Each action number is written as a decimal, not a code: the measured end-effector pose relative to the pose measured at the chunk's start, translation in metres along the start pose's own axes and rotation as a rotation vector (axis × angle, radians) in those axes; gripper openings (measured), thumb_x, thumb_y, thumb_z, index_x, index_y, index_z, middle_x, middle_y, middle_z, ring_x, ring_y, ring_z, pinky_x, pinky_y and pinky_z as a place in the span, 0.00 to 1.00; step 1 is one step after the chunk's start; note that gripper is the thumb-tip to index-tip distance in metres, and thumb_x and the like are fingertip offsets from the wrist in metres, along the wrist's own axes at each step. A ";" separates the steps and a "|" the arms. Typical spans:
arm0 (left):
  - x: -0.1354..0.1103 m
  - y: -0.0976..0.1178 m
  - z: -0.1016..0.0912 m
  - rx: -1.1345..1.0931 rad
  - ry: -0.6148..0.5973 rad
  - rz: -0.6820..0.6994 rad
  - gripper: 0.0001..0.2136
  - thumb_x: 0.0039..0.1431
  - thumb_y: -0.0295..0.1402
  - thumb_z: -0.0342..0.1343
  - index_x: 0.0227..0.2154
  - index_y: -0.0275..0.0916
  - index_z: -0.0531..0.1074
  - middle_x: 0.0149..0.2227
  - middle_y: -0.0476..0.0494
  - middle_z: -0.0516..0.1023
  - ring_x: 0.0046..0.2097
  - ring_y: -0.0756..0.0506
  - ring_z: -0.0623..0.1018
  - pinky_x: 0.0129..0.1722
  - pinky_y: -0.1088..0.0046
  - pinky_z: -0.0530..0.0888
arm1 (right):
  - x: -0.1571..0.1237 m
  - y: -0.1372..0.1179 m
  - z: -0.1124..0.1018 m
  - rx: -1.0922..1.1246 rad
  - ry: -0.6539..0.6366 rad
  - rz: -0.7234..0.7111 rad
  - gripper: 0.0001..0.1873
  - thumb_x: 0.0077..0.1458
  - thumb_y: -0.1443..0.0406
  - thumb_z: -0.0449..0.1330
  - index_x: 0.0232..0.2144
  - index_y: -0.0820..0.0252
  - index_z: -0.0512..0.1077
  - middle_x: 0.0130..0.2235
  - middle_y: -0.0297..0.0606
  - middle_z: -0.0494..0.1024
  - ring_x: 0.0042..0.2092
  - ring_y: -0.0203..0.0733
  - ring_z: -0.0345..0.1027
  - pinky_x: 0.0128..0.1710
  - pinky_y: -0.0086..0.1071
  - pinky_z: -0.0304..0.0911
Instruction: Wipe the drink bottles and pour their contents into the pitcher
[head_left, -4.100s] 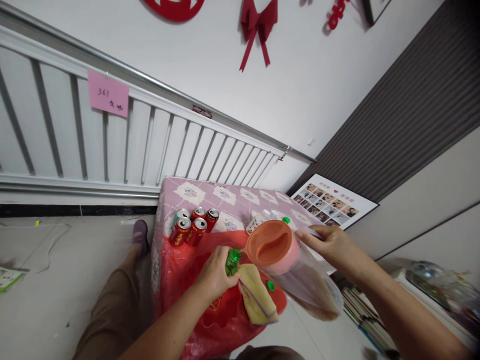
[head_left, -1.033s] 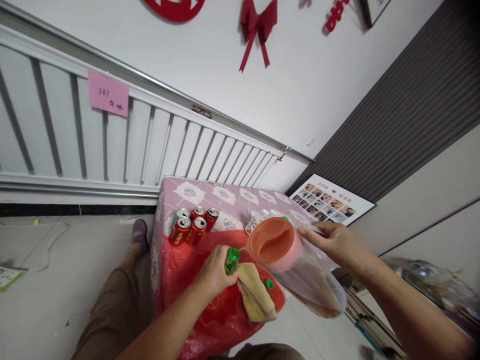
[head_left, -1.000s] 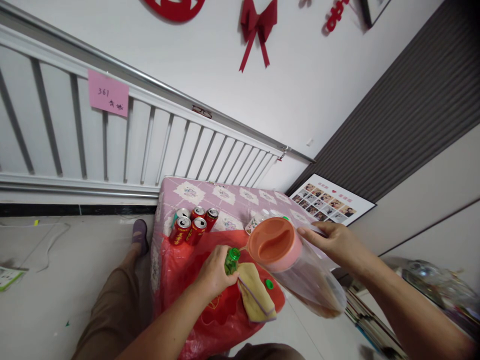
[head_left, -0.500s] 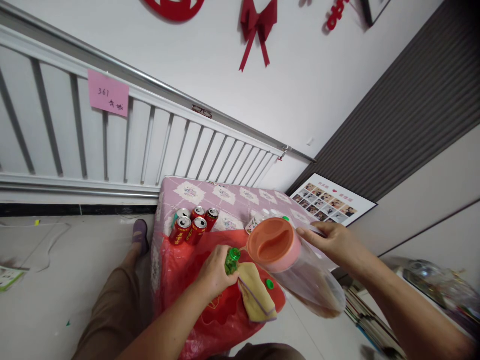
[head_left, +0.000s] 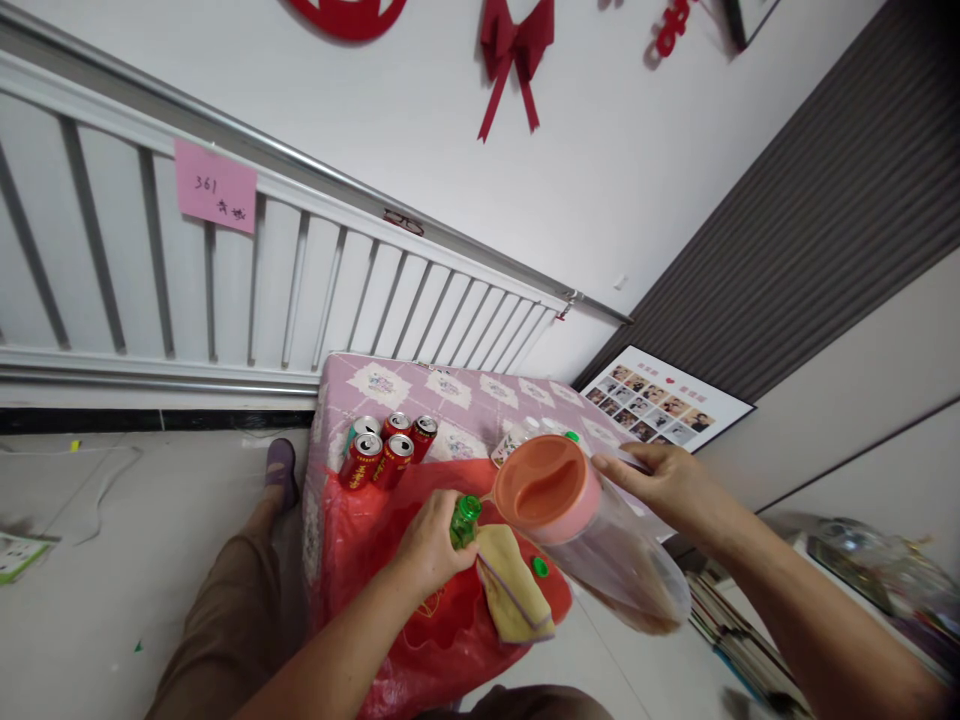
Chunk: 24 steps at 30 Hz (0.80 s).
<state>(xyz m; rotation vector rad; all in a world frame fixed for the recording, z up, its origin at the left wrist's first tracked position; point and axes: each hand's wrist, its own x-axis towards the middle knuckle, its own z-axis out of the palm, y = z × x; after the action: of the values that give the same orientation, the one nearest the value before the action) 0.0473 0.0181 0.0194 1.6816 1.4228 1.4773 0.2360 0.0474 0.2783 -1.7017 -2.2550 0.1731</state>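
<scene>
My left hand (head_left: 433, 540) is wrapped round the neck of an uncapped green bottle (head_left: 463, 528). In my right hand (head_left: 664, 480) is the handle of a translucent pitcher (head_left: 630, 560) with an orange-and-pink lid (head_left: 544, 485). The pitcher is tilted, its spout close to the bottle's mouth, and brownish liquid shows low inside it. Whether liquid is flowing cannot be made out. A folded yellow cloth (head_left: 516, 590) lies beside the bottle. Near it a green bottle cap (head_left: 539, 567) rests on a red tray (head_left: 442, 635), partly covered by my left arm.
Several drink cans (head_left: 395, 462) stand at the left of the table, which has a pink patterned cloth (head_left: 480, 395). Behind the pitcher are clear containers (head_left: 517, 437), partly hidden. A radiator (head_left: 300, 280) runs along the wall. A photo board (head_left: 667, 400) leans at the right.
</scene>
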 end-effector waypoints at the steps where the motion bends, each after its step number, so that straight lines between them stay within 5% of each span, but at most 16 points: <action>1: 0.000 0.000 0.000 0.002 0.000 0.001 0.20 0.47 0.30 0.62 0.44 0.42 0.65 0.42 0.44 0.71 0.45 0.40 0.74 0.46 0.63 0.72 | 0.000 0.000 0.000 0.003 -0.004 0.009 0.30 0.47 0.39 0.56 0.15 0.56 0.60 0.17 0.27 0.54 0.21 0.33 0.47 0.19 0.30 0.44; 24: 0.000 0.003 0.001 0.003 -0.009 -0.010 0.20 0.46 0.30 0.63 0.43 0.42 0.65 0.42 0.43 0.71 0.46 0.39 0.74 0.47 0.60 0.73 | 0.001 0.002 0.002 0.015 -0.010 -0.004 0.27 0.46 0.41 0.58 0.16 0.56 0.63 0.17 0.28 0.57 0.21 0.34 0.50 0.19 0.30 0.45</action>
<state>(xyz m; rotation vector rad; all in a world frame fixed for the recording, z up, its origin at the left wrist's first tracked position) 0.0490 0.0170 0.0217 1.6783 1.4275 1.4617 0.2368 0.0486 0.2764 -1.6930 -2.2581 0.1969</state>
